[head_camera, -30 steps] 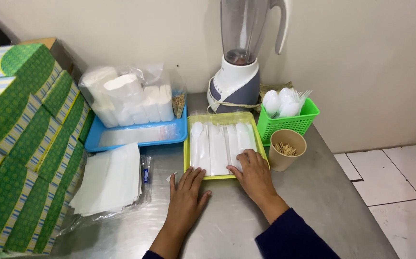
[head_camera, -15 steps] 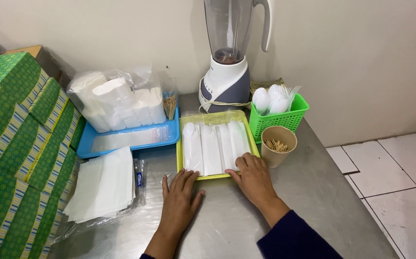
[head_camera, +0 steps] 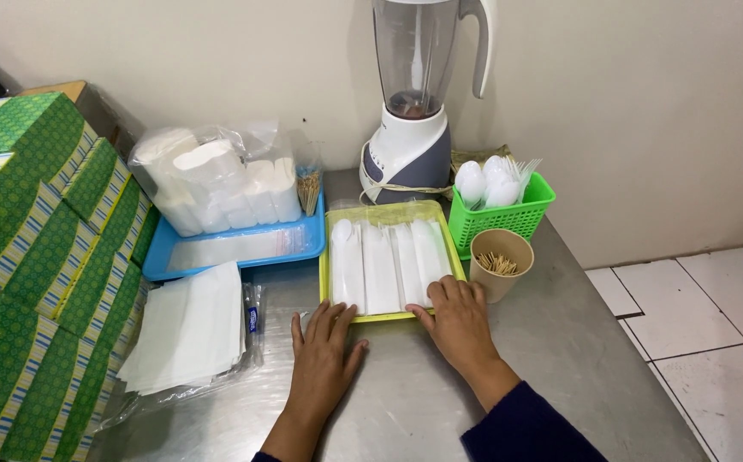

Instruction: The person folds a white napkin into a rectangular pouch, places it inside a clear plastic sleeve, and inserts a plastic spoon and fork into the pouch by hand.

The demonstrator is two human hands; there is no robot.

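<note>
Both hands flat, fingers spread, gripping nothing: left hand (head_camera: 324,364) on table (head_camera: 577,342) at front edge of yellow tray (head_camera: 330,257); right hand (head_camera: 457,321) on tray's front-right corner, beside cup (head_camera: 500,265) w/ toothpicks.

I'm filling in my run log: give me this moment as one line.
left hand: flat on table, touching yellow tray | right hand: on tray's near edge | tray: wrapped spoons | beside: toothpick cup

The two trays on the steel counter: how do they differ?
The yellow-green tray holds flat wrapped white spoons in a row; the blue tray holds bagged white rolls. Both hands touch the yellow-green tray's near edge; none touches the blue tray, which lies farther left. Both are shallow, rectangular plastic.
</note>
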